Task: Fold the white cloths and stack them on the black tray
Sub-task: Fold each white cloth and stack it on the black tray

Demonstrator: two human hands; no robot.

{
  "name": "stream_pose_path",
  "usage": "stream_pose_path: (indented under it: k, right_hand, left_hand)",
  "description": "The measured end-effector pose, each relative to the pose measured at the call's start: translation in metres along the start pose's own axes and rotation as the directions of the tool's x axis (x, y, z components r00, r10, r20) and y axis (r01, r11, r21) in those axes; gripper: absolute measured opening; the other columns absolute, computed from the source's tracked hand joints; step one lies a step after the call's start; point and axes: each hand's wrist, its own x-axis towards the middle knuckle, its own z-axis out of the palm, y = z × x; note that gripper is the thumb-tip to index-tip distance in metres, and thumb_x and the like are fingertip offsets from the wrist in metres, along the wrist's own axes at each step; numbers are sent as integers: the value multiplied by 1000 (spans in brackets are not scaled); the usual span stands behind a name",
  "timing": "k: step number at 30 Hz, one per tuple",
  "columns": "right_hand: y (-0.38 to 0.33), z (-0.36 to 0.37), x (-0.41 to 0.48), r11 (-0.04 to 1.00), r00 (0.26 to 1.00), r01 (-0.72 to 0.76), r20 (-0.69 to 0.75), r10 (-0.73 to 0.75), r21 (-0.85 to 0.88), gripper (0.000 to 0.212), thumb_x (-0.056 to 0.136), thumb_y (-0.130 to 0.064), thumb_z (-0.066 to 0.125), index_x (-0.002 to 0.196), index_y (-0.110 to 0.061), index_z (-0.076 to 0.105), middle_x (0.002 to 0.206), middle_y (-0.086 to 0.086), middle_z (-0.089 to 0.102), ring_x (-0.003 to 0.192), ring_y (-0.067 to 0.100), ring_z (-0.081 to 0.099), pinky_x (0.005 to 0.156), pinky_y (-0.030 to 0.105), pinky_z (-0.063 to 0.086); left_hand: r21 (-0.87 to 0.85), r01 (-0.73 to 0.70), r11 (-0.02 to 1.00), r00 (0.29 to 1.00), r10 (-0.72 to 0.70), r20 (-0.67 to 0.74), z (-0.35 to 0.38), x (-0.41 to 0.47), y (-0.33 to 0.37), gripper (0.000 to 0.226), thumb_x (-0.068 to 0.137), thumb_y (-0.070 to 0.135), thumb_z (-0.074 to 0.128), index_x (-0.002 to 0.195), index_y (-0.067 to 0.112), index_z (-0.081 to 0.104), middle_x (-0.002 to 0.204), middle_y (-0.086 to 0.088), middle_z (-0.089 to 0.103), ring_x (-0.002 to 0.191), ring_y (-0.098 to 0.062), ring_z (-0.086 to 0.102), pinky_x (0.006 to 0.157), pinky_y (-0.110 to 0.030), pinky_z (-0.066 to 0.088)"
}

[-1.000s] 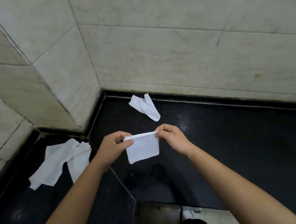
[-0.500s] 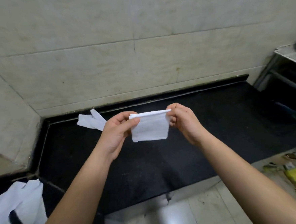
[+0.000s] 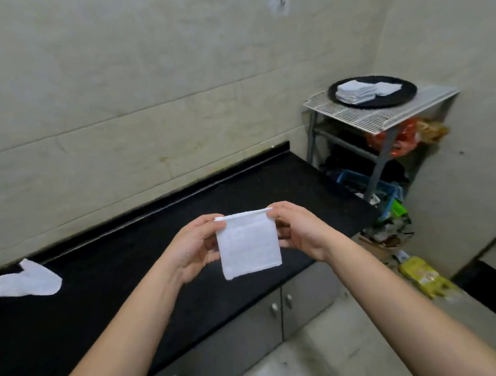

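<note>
A small folded white cloth (image 3: 248, 245) hangs in the air above the black counter (image 3: 106, 274). My left hand (image 3: 196, 247) pinches its top left corner and my right hand (image 3: 298, 231) pinches its top right corner. The black tray (image 3: 404, 96) sits at the upper right on a white wire rack (image 3: 365, 115). On the tray lie a stack of folded white cloths (image 3: 356, 92) and one more folded cloth (image 3: 388, 88) beside it. An unfolded white cloth (image 3: 30, 281) lies on the counter at the far left.
Grey cabinet doors (image 3: 245, 332) sit under the counter. Below the rack are a blue basket (image 3: 367, 184), orange bags (image 3: 407, 137) and clutter. A yellow packet (image 3: 423, 277) lies on the floor at right. A tiled wall runs behind the counter.
The view has swung right, so the rack and black tray have come into sight and the loose cloths have slid left. Both hands keep holding the folded cloth by its top corners.
</note>
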Motion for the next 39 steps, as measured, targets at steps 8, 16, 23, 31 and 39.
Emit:
stream_pose_path:
  k: [8, 16, 23, 31, 39]
  right_hand:
    - [-20, -179, -36, 996, 991, -34, -125, 44, 79, 12, 98, -22, 55, 107, -22, 63, 88, 3, 69, 80, 21, 69, 76, 37, 58]
    - [-37, -287, -6, 990, 968, 23, -249, 13, 143, 18, 99, -28, 55, 113, -20, 63, 100, 5, 73, 92, 23, 73, 84, 39, 57]
    - [-107, -383, 50, 997, 918, 62, -395, -35, 56, 23, 98, -30, 57, 118, -18, 60, 81, -6, 71, 69, 11, 70, 75, 35, 56]
    - [-173, -472, 113, 983, 846, 184, -511, -155, 7, 10, 104, -25, 51, 104, -16, 56, 64, -11, 65, 54, 3, 61, 60, 27, 50]
    - [-214, -587, 228, 981, 855, 143, -483, -188, -129, 18, 99, -34, 57, 105, -19, 65, 94, -1, 68, 85, 15, 64, 72, 32, 53]
  left_hand:
    - [107, 41, 993, 988, -56, 144, 180, 64, -4, 14, 90, 13, 63, 102, 18, 68, 89, -4, 70, 79, -19, 66, 70, -38, 55]
    - [140, 57, 988, 964, -91, 250, 278, 158, 8, 12, 89, 12, 64, 97, 19, 70, 91, -5, 70, 86, -22, 65, 74, -39, 55]
    - [120, 51, 991, 926, -92, 367, 367, 275, 54, 20, 91, 16, 65, 111, 12, 68, 97, -8, 72, 85, -20, 66, 74, -39, 57]
    - [90, -7, 996, 908, -31, 417, 453, 370, 111, 12, 92, 12, 65, 104, 12, 64, 97, -8, 72, 81, -19, 68, 79, -40, 59]
    - [141, -116, 983, 970, 82, 230, 521, 487, 136, 14, 89, 12, 70, 102, 9, 68, 91, -9, 69, 65, -15, 63, 54, -27, 53]
